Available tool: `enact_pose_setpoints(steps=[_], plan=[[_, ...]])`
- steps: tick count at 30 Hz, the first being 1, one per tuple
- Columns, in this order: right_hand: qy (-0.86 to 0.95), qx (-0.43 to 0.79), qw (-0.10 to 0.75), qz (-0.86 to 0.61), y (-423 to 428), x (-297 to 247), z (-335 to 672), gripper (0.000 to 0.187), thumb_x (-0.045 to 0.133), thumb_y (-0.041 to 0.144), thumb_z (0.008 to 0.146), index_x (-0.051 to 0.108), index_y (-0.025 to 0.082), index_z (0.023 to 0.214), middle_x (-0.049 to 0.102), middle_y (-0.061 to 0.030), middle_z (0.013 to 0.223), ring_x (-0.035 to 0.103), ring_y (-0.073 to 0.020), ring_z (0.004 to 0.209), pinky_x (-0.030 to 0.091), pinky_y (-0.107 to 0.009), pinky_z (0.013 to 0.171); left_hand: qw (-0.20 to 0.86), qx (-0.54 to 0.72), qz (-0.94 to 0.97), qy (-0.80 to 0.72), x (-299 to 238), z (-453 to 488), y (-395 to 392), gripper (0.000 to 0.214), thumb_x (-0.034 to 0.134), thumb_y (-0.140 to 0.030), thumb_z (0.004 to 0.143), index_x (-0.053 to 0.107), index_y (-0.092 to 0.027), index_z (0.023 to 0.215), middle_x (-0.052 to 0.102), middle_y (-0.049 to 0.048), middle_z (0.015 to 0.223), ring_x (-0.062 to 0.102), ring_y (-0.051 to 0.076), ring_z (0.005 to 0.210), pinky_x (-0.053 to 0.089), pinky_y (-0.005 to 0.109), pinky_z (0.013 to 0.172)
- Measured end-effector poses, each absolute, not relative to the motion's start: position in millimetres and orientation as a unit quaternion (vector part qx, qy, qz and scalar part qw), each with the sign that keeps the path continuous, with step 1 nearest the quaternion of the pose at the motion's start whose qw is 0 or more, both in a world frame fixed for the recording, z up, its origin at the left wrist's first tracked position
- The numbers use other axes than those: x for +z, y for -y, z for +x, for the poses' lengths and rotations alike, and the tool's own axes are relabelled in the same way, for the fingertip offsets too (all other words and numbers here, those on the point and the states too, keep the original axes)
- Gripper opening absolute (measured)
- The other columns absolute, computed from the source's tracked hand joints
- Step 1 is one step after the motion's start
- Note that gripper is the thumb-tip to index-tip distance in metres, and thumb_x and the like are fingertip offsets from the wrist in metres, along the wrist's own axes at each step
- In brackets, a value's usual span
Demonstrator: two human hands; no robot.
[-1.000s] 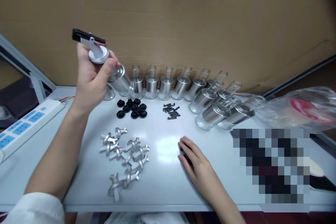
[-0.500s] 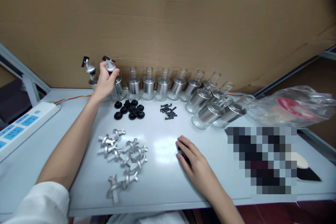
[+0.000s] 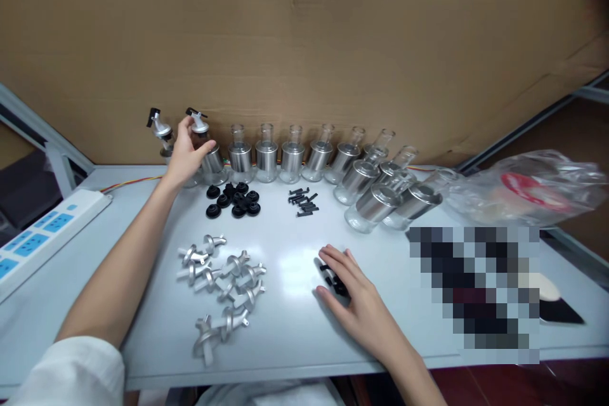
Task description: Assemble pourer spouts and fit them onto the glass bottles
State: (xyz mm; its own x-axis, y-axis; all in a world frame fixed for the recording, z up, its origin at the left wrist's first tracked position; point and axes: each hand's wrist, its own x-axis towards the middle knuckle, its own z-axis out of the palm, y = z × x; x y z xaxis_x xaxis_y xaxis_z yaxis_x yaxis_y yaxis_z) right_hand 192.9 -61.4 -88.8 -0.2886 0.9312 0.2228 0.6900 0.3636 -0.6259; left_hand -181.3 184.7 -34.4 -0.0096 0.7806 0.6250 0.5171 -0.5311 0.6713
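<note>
My left hand reaches to the back left, its fingers loosely curved round a glass bottle with a silver spout top that stands on the table. A second capped bottle stands just left of it. My right hand lies flat and open on the pale table, fingers spread over a few small black parts. Before my left arm lies a heap of several silver spouts.
A row of several open glass bottles with silver collars lines the cardboard wall; some lie tipped at the right. Black rubber stoppers and small black pins sit mid-table. A power strip lies left, a plastic bag right.
My left hand brought the capped bottle down from the air and stood it at the back left of the row. My right hand's fingers spread flatter over the black parts.
</note>
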Motion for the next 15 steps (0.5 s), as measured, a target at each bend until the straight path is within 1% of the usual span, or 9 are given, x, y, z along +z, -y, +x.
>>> enact_pose_setpoints(steps=[2, 4, 6, 7, 9, 10, 12, 13, 15], plan=[[0.744, 0.246, 0.314, -0.537, 63.0, -84.6, 195.0, 0.043, 0.048, 0.039, 0.094, 0.052, 0.021, 0.133, 0.054, -0.0122, 0.14, 0.047, -0.0283, 0.134, 0.031, -0.056, 0.114, 0.116, 0.545, 0.687, -0.467, -33.4, -180.1, -175.4, 0.075, 0.065, -0.032, 0.074, 0.024, -0.024, 0.137, 0.051, 0.0141, 0.13, 0.055, 0.029, 0.121, 0.047, 0.05, 0.101], [0.704, 0.27, 0.36, -0.55, 64.0, -81.4, 197.9, 0.04, 0.041, 0.039, 0.097, 0.054, 0.022, 0.131, 0.056, -0.0111, 0.138, 0.05, -0.0266, 0.131, 0.038, -0.052, 0.111, 0.092, 0.547, 0.671, -0.492, -29.6, -177.1, -161.5, 0.076, 0.062, -0.029, 0.077, 0.02, -0.026, 0.14, 0.05, 0.0122, 0.131, 0.053, 0.029, 0.123, 0.046, 0.05, 0.103], [0.658, 0.256, 0.425, -0.567, 64.7, -80.0, 201.4, 0.035, 0.04, 0.038, 0.097, 0.059, 0.023, 0.122, 0.061, -0.011, 0.129, 0.056, -0.0252, 0.123, 0.045, -0.046, 0.104, 0.036, 0.528, 0.648, -0.547, -21.1, -172.2, -143.9, 0.076, 0.062, -0.028, 0.079, 0.02, -0.026, 0.142, 0.05, 0.0114, 0.131, 0.05, 0.031, 0.125, 0.043, 0.054, 0.104], [0.636, 0.236, 0.455, -0.577, 64.9, -80.0, 203.2, 0.032, 0.042, 0.038, 0.096, 0.062, 0.022, 0.115, 0.064, -0.011, 0.122, 0.059, -0.0247, 0.116, 0.048, -0.043, 0.099, 0.002, 0.523, 0.641, -0.561, -14.8, -168.9, -134.2, 0.077, 0.063, -0.028, 0.079, 0.021, -0.025, 0.143, 0.048, 0.0107, 0.134, 0.047, 0.032, 0.127, 0.038, 0.055, 0.107], [0.609, 0.197, 0.484, -0.597, 65.3, -80.4, 207.0, 0.025, 0.046, 0.036, 0.094, 0.065, 0.021, 0.102, 0.066, -0.0102, 0.107, 0.063, -0.0236, 0.104, 0.051, -0.038, 0.09, -0.035, 0.502, 0.659, -0.559, 1.2, -159.9, -114.4, 0.076, 0.062, -0.031, 0.082, 0.018, -0.028, 0.145, 0.036, 0.0067, 0.143, 0.038, 0.031, 0.133, 0.031, 0.054, 0.112], [0.61, 0.183, 0.479, -0.604, 65.4, -80.4, 208.9, 0.023, 0.048, 0.035, 0.094, 0.066, 0.021, 0.098, 0.066, -0.0095, 0.101, 0.063, -0.0231, 0.099, 0.052, -0.037, 0.086, -0.036, 0.473, 0.686, -0.553, 10.0, -153.9, -104.5, 0.072, 0.058, -0.032, 0.085, 0.018, -0.03, 0.145, 0.031, 0.0043, 0.146, 0.033, 0.029, 0.137, 0.029, 0.052, 0.114], [0.641, 0.173, 0.439, -0.605, 64.4, -78.7, 212.5, 0.021, 0.05, 0.033, 0.093, 0.067, 0.021, 0.095, 0.065, -0.0087, 0.095, 0.063, -0.0226, 0.093, 0.052, -0.035, 0.079, -0.057, 0.446, 0.711, -0.54, 26.3, -138.3, -85.6, 0.064, 0.057, -0.029, 0.086, 0.027, -0.028, 0.142, 0.031, 0.0053, 0.145, 0.032, 0.03, 0.137, 0.028, 0.049, 0.115], [0.665, 0.17, 0.414, -0.598, 63.0, -76.6, 214.1, 0.02, 0.05, 0.031, 0.093, 0.068, 0.021, 0.094, 0.064, -0.0086, 0.094, 0.063, -0.0225, 0.091, 0.052, -0.034, 0.077, -0.07, 0.44, 0.722, -0.529, 32.8, -128.9, -76.5, 0.059, 0.059, -0.026, 0.084, 0.035, -0.026, 0.138, 0.034, 0.0068, 0.141, 0.034, 0.031, 0.135, 0.031, 0.049, 0.113], [0.722, 0.168, 0.364, -0.565, 57.9, -69.3, 216.0, 0.02, 0.05, 0.028, 0.092, 0.068, 0.021, 0.095, 0.065, -0.0086, 0.091, 0.063, -0.0223, 0.089, 0.052, -0.033, 0.074, -0.065, 0.422, 0.76, -0.491, 40.0, -107.9, -58.9, 0.044, 0.059, -0.023, 0.083, 0.048, -0.024, 0.125, 0.046, 0.008, 0.127, 0.047, 0.031, 0.123, 0.04, 0.048, 0.105]])
